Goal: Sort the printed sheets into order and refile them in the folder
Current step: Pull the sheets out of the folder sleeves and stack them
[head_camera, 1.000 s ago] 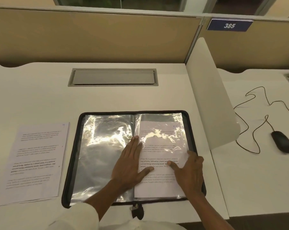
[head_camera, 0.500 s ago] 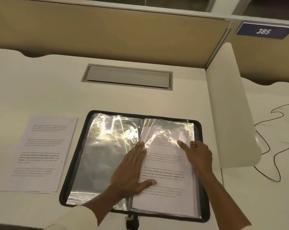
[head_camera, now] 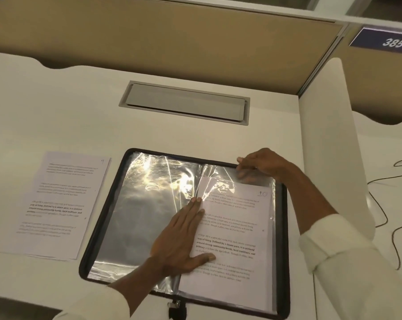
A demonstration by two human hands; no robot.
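Presently the open folder (head_camera: pixel 282 250) is laid on the tabletop (head_camera: pixel 56 112), and its middle is pressed by the left hand (head_camera: pixel 179 241) — fingers (head_camera: pixel 193 211) straight, thumb spread onto the printed sheet (head_camera: pixel 237 227) marked 10, which is lodged in the right-hand clear sleeve (head_camera: pixel 218 174). That sleeve's top edge is pinched by the curled fingers (head_camera: pixel 246 174) of the right hand (head_camera: pixel 262 165). Just left of the folder a stack of sheets (head_camera: pixel 56 204) is laid — topmost marked 4.
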